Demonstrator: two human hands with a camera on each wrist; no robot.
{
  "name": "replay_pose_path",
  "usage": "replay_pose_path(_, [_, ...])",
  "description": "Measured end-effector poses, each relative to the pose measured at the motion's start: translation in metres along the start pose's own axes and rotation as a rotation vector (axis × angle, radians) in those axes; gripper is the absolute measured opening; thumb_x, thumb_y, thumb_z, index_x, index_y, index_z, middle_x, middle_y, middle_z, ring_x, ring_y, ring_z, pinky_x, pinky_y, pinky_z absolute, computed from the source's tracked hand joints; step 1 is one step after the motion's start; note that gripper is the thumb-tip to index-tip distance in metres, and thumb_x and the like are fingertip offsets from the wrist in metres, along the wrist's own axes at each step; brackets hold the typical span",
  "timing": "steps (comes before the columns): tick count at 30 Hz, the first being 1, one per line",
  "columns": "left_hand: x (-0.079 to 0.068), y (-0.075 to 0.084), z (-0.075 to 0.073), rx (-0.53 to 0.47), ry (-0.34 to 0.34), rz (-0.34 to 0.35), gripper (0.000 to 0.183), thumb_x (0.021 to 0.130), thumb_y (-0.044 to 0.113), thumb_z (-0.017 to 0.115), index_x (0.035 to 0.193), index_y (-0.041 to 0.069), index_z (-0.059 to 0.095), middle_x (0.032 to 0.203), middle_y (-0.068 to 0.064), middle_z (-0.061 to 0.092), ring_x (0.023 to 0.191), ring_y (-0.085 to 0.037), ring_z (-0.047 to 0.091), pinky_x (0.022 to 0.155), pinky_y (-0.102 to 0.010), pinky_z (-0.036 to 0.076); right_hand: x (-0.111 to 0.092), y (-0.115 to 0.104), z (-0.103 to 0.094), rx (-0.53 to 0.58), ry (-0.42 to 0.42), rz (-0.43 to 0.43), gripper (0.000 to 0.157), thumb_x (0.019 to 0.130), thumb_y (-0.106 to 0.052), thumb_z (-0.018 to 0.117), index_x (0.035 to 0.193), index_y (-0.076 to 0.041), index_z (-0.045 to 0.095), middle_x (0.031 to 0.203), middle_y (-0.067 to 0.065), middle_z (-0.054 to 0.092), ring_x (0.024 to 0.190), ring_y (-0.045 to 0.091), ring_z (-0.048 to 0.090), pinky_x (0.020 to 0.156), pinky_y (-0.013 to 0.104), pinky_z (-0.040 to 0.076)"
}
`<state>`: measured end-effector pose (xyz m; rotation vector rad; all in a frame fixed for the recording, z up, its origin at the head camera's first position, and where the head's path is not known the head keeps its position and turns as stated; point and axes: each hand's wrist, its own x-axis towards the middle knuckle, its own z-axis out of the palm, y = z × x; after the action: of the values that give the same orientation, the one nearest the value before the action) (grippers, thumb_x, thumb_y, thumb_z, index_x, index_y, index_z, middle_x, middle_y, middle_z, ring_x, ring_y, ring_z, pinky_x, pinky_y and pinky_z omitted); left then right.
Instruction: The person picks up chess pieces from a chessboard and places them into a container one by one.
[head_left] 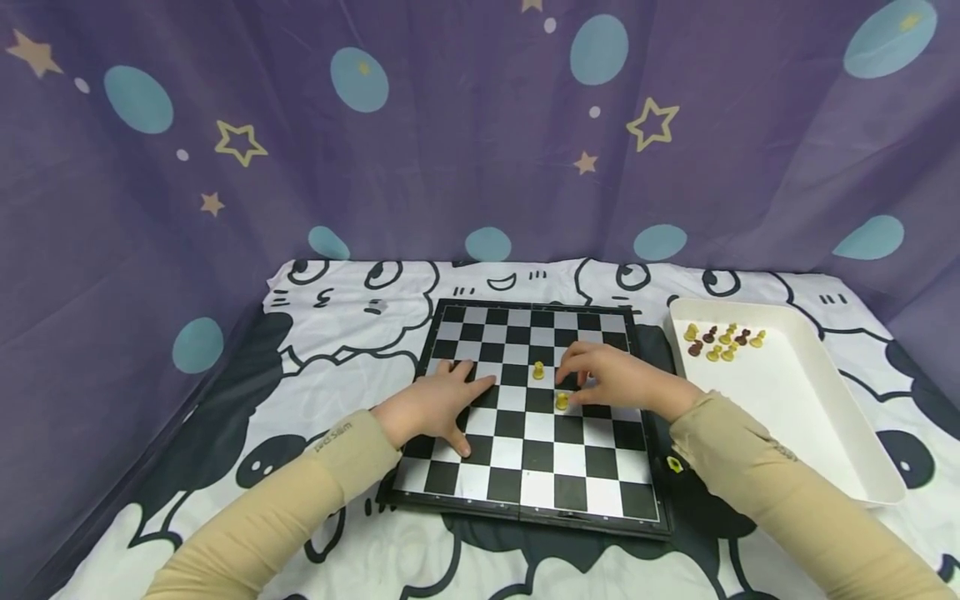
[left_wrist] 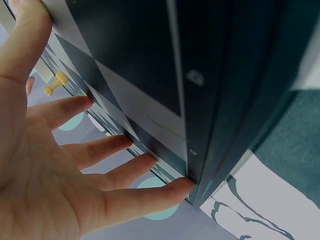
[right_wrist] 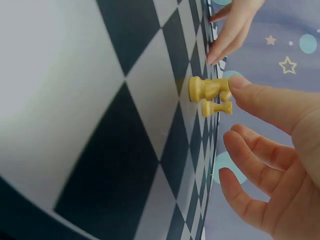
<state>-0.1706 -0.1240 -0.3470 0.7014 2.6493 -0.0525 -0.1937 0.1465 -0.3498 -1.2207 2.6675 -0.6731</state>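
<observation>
A black-and-white chessboard (head_left: 537, 475) lies in front of me. My left hand (head_left: 442, 404) is spread over its left side, and in the left wrist view the fingertips (left_wrist: 185, 186) rest at the board's edge and squares. Two yellow chess pieces stand upright near the middle: a knight (right_wrist: 209, 90) and, just beyond it, a rook (right_wrist: 216, 108). My right hand (head_left: 611, 379) hovers around the knight with fingers bent loosely. In the right wrist view its thumb (right_wrist: 260, 100) overlaps the knight's head, while the other fingers stay apart from the piece.
To the right, a white tray (head_left: 795, 417) holds several yellow and dark red chess pieces (head_left: 726, 339) at its far end. A small yellow item (head_left: 674, 464) lies beside the board's right edge. A cartoon-print cloth (head_left: 360, 333) covers the surface, with a purple curtain (head_left: 450, 167) behind.
</observation>
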Motion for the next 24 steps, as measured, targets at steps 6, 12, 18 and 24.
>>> replay_pose_path(6, [-0.0003, 0.0003, 0.0002, 0.005, -0.004, 0.001, 0.106, 0.061, 0.047, 0.084, 0.149, 0.02, 0.032, 0.151, -0.02, 0.027, 0.135, -0.044, 0.027, 0.097, -0.053, 0.043, 0.0012, 0.0001, 0.0073, -0.005, -0.014, -0.017, 0.023, 0.08, -0.014, 0.075, 0.102, -0.008, 0.071, 0.104, 0.006, 0.059, 0.074, 0.005, 0.056, 0.07, 0.025, 0.051])
replay_pose_path(12, [-0.0002, 0.0001, 0.0008, 0.003, 0.001, 0.008, 0.106, 0.06, 0.048, 0.084, 0.149, 0.02, 0.033, 0.151, -0.019, 0.028, 0.135, -0.044, 0.028, 0.097, -0.053, 0.043, 0.0018, 0.0012, 0.01, -0.006, -0.033, -0.021, 0.018, 0.082, -0.014, 0.073, 0.099, -0.01, 0.072, 0.103, 0.004, 0.06, 0.072, 0.002, 0.055, 0.067, 0.021, 0.05])
replay_pose_path(18, [-0.0005, -0.0006, 0.0006, -0.008, 0.01, 0.014, 0.106, 0.06, 0.047, 0.084, 0.149, 0.02, 0.033, 0.151, -0.02, 0.028, 0.134, -0.044, 0.029, 0.096, -0.053, 0.044, 0.002, 0.0015, 0.0093, -0.016, -0.048, -0.019, 0.013, 0.082, -0.012, 0.073, 0.095, -0.011, 0.072, 0.1, 0.002, 0.06, 0.072, 0.002, 0.056, 0.067, 0.021, 0.05])
replay_pose_path(24, [-0.0002, -0.0014, 0.0008, -0.01, 0.012, 0.017, 0.106, 0.06, 0.047, 0.084, 0.149, 0.019, 0.033, 0.151, -0.02, 0.028, 0.134, -0.045, 0.029, 0.096, -0.054, 0.044, 0.0028, 0.0032, 0.0107, -0.024, -0.052, -0.021, 0.011, 0.083, -0.01, 0.072, 0.094, -0.011, 0.072, 0.097, 0.0, 0.061, 0.073, 0.003, 0.056, 0.067, 0.021, 0.05])
